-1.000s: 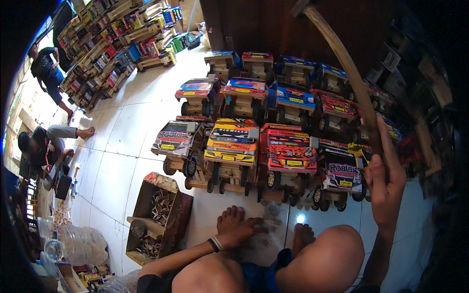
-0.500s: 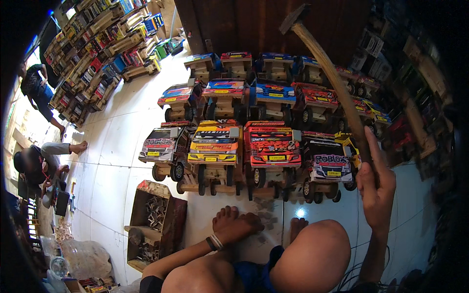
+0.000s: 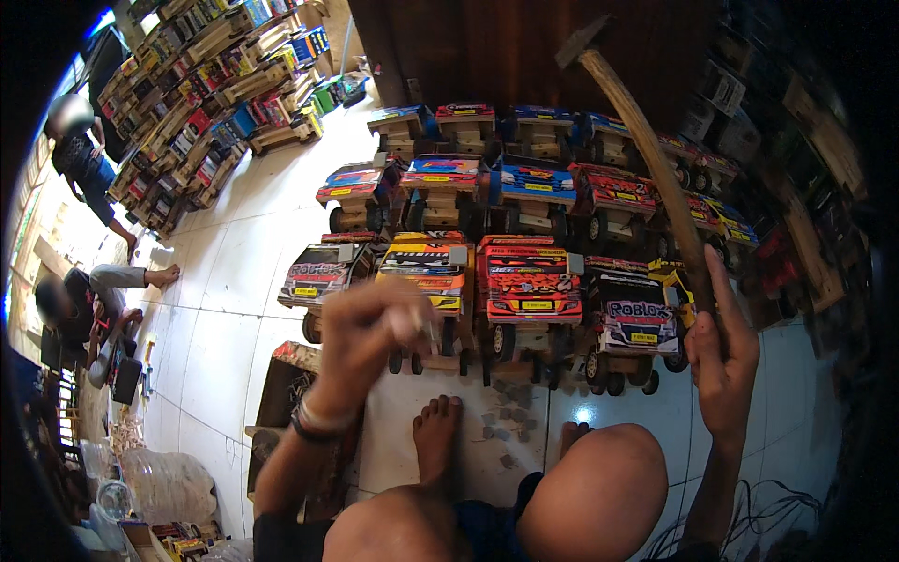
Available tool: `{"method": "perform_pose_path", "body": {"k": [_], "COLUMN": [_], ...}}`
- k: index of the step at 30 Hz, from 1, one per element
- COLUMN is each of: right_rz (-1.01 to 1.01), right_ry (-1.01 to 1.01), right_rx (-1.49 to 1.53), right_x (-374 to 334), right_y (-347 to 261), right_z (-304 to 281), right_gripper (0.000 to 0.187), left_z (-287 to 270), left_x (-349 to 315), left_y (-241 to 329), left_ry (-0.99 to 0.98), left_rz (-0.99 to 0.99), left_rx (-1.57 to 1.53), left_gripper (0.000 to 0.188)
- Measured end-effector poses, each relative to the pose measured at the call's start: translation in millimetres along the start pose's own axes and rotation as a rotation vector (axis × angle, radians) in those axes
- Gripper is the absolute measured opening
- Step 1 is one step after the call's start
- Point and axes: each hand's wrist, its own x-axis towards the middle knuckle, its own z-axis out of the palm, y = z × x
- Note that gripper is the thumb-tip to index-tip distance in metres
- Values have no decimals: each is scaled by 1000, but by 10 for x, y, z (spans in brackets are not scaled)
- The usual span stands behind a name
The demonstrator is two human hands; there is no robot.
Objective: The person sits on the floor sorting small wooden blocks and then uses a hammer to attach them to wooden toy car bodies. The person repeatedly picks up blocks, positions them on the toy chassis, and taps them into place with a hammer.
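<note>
- From here, the right hand has thumb and fingers clasped low on the hammer, head uppermost, presumably for a long swing.
- The left hand is blurred, fingers curled; I can't tell whether it pinches anything.
- Beyond, wooden toy trucks stand in rows facing this way, likely to save floor.
- Small grey pieces lie beside the bare foot, a wooden box left of it, probably for easy reach.

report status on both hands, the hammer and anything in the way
Right hand holding hammer by handle. Left hand blurred, contents unclear. Left forearm partly hiding wooden box.
</note>
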Motion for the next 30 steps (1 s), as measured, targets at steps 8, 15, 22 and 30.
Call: {"method": "perform_pose_path", "body": {"k": [8,15,22,30], "right_rz": [18,71,79,32], "right_ry": [-32,-59,-121,-183], "right_rx": [74,111,142,93], "right_x": [-74,-63,26,157], "right_y": [71,133,98,80], "right_z": [-4,4,82,252], "right_gripper": [53,53,53,54], "left_z": [-478,-603,-500,-299], "left_x": [1288,1859,2378,2584], "left_y": [-11,-261,-634,-806], "left_ry": [-32,-98,-327,-374], "left_rz": [71,-26,17,-128], "left_rx": [49,255,260,324], "left_gripper": [37,37,24,22]}}
